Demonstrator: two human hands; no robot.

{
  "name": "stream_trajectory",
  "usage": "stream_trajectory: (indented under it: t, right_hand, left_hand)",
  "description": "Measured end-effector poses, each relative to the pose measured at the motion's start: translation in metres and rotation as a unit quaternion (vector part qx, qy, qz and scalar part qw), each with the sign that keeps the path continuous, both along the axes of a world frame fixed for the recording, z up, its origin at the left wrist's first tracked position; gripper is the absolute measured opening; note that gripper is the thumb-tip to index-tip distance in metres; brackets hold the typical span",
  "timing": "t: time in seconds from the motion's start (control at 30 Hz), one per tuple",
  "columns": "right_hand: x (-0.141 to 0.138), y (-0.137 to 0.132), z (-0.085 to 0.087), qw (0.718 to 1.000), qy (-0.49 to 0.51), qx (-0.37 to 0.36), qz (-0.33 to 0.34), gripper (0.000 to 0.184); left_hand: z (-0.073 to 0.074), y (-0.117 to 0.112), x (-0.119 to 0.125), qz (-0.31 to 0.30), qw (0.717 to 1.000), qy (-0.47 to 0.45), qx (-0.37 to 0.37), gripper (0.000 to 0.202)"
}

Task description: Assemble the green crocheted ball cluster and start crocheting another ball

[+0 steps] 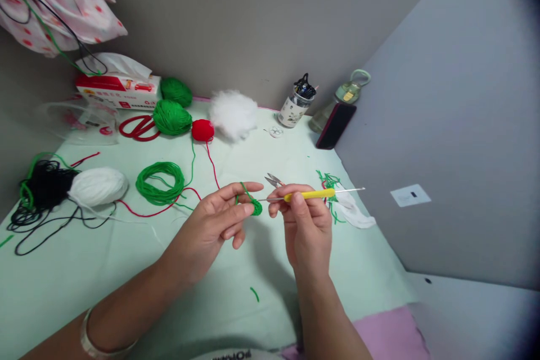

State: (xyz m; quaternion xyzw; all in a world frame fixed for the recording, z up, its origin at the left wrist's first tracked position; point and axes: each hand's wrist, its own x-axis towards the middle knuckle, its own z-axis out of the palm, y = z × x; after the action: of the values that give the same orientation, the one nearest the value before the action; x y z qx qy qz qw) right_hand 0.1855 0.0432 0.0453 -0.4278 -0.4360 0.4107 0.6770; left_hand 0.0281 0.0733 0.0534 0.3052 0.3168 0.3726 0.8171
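Observation:
Between thumb and fingers, my left hand (221,216) pinches a small round piece of green crochet work (256,207), with green yarn looped over its index finger. My right hand (306,219) grips a crochet hook (312,195) by its yellow handle. One metal end of the hook meets the green piece; the other points out to the right. Whether the tip sits inside a stitch is too small to tell. Just behind my right hand lie small scissors (275,180), their handles partly hidden by it. A loose coil of green yarn (160,183) lies left of my hands.
Green yarn balls (172,117), a red yarn ball (203,130), white stuffing (233,114) and red-handled scissors (139,127) line the back. White yarn (99,186) and black yarn (50,183) lie left. A pen jar (293,111), bottle and phone (336,126) stand back right; yarn scraps (329,180) lie right.

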Motion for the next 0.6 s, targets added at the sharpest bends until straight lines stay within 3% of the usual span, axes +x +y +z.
stream_trajectory:
  t: [0.17, 0.3, 0.6]
  right_hand:
    - [0.0004, -0.0005, 0.0042, 0.999, 0.041, -0.016, -0.004, 0.020]
    - [-0.0006, -0.0015, 0.0019, 0.996, 0.066, -0.027, 0.053, 0.021]
    - [-0.0064, -0.0017, -0.0054, 0.997, -0.058, 0.031, 0.040, 0.018]
  left_hand:
    - [0.0012, -0.0012, -0.0005, -0.002, 1.000, -0.011, -0.009, 0.022]
    - [0.0007, -0.0035, 0.0018, -0.005, 1.000, -0.006, 0.009, 0.018]
    - [-0.0012, -0.0060, 0.0056, 0.001, 0.999, 0.004, 0.037, 0.029]
